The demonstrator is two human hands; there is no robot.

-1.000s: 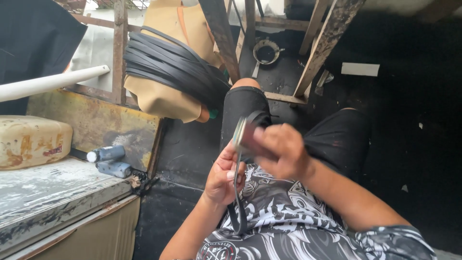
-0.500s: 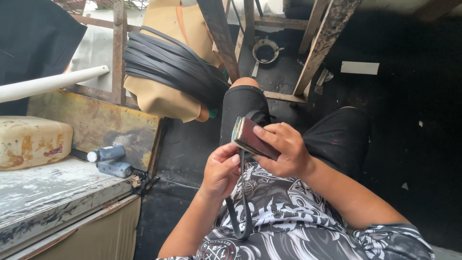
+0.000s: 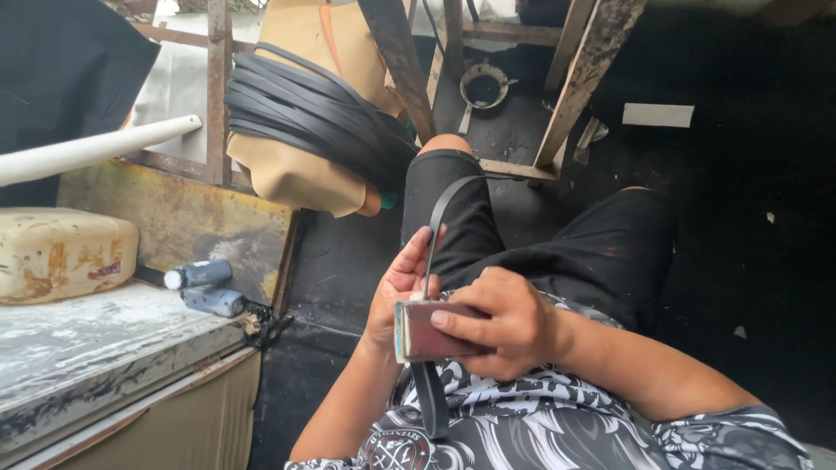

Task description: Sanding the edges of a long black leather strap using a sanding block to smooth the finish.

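Bench [image 3: 104, 348] at left carries a stained jug [image 3: 61, 252]. Our left hand [image 3: 401, 292] pinches the black strap [image 3: 433, 252] against its thumb, keeping it taut over the lap. Our right hand [image 3: 505, 322] grips a flat reddish block [image 3: 431, 332], pressed square onto the strap.

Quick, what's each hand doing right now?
Left hand: closed on the black strap.
Right hand: closed on the flat reddish block.

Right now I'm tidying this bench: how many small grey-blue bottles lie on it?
2. One bottle with a white cap lies by the rusty wall; the second bottle lies just in front, touching it. Others may be hidden beyond the frame.
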